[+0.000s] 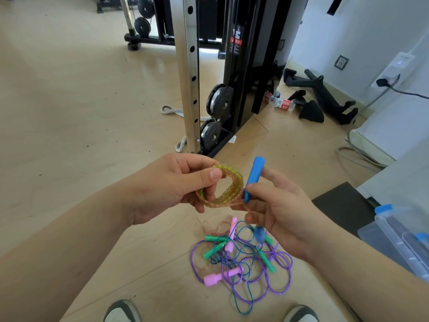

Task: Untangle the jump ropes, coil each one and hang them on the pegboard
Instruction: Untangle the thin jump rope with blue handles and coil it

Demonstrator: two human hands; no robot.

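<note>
My left hand (178, 185) grips a coil of translucent yellow-pink jump rope (226, 191), thumb on top of the loops. My right hand (276, 205) pinches that rope's blue handle (253, 178), which points up and away. A second blue handle (259, 234) hangs just below my right hand. On the floor beneath lies a tangled pile of jump ropes (241, 259): purple and blue cords with green handles (214, 248) and pink handles (221, 276). No pegboard is in view.
A cable weight machine (222, 94) with a perforated steel upright stands just beyond my hands. A clear plastic box with blue latches (399, 235) sits at right on a dark mat (343, 205). Black attachments and a bottle (282, 103) lie by the wall. My shoes (120, 311) show below.
</note>
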